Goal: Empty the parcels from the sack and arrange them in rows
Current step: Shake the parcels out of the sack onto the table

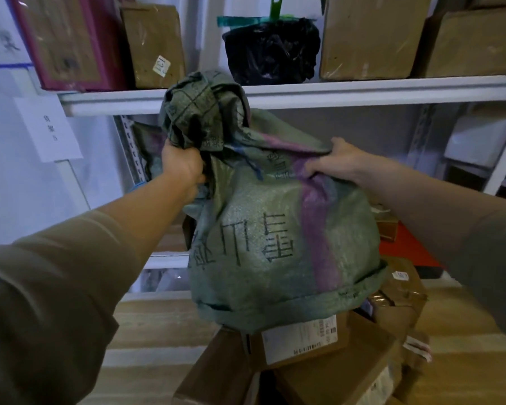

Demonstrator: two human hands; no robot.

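Both hands hold the sack (275, 229) upside down, left hand (183, 168) bunching fabric at 10 o'clock, right hand (336, 163) pinching at 2, mouth down at 6 over spilled boxes (319, 361) on floor (158, 331).

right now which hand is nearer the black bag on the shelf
Left. The left hand grips the sack below and left of the black bag; the right hand sits lower right.

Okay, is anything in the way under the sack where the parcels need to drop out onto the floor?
Yes. Both the left hand and right hand grip the sack, held mouth down over a pile of cardboard parcels already lying directly beneath it on the wooden floor.
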